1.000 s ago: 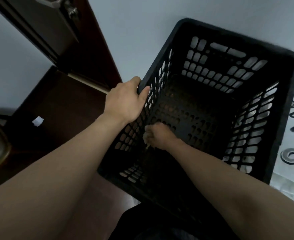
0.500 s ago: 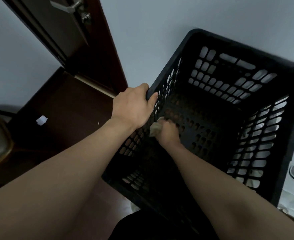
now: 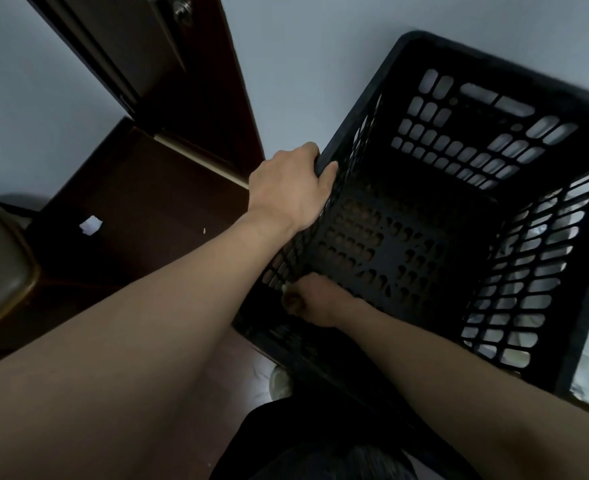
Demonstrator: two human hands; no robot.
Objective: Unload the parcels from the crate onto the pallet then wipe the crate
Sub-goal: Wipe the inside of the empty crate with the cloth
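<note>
Left hand [image 3: 291, 187] grips the black crate [image 3: 493, 216] rim while the right hand [image 3: 315, 301], clenched around a barely visible cloth [image 3: 286, 287], sits down inside it.

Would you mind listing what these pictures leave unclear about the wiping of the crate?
- Head view: the cloth is nearly all hidden inside the closed right hand; only a pale scrap shows.
- The crate is cut off at the right edge.
- The left hand covers part of the rim.
- No pallet or parcels are identifiable in frame.
</note>
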